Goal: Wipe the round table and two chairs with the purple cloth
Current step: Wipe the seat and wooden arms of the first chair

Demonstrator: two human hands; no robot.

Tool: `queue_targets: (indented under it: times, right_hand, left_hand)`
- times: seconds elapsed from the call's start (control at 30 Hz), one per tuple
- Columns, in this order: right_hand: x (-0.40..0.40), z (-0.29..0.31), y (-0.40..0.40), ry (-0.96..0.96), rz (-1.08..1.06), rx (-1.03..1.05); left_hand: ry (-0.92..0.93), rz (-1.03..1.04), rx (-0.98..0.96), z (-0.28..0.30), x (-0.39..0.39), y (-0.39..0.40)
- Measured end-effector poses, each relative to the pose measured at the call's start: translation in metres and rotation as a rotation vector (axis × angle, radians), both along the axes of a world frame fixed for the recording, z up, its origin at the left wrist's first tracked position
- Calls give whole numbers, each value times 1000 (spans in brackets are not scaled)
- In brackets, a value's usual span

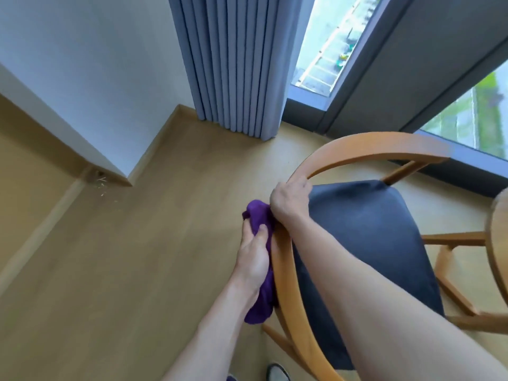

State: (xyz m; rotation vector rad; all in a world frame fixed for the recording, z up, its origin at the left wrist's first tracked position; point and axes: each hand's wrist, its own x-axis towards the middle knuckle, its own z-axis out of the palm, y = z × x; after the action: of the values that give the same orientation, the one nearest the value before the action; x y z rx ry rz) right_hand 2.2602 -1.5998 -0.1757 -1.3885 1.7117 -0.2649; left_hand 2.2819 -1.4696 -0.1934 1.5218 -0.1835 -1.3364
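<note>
The left hand (254, 251) is clamped on the purple cloth (261, 270), thumb curled over the bunched top, pressing it against the outer face of the chair (368, 237) rail. The right hand (288, 200) grips that same curved wooden backrest (365, 149) just beyond, at about 1 o'clock from the left hand, fingers wrapped over the top edge, seemingly to steady the chair. The two hands sit close together, nearly touching across the cloth's upper end. The cloth hangs long and narrow, its long axis running from 12 to 6 o'clock, parallel to this stretch of rail. From the hands the rail sweeps on toward 1 and then 3 o'clock, arching over the dark seat (371, 257); the unwiped run probably lies that way, though which parts are already done cannot be told. The left hand is the working one and nearer the rail's lower stretch; the right blocks the path upward and would likely need to shift. The table edge (499, 229) shows at 3 o'clock, well apart from the cloth.
</note>
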Motion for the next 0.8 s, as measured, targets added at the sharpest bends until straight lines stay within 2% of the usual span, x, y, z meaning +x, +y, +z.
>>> queue_targets:
  times: [0.3,0.37,0.47,0.6,0.8]
  right_hand:
    - [-4,-17,-8,-164,-162,-19]
    - [-3,-21,-11,-49,-231,-57]
    - [-15,-32,-52,211,-349,-295]
    - [-36,-43,-131,304,-398,-400]
    - [-25,-66,-159,120,-562,-530]
  left_hand:
    - [-39,-200,47,-4,40,-112]
    - [-11,-276,64,-1,46,-133]
    - [-3,-395,96,-10,47,-171]
    - [16,-468,75,-15,45,-222]
    - [-39,-657,25,-15,34,-291]
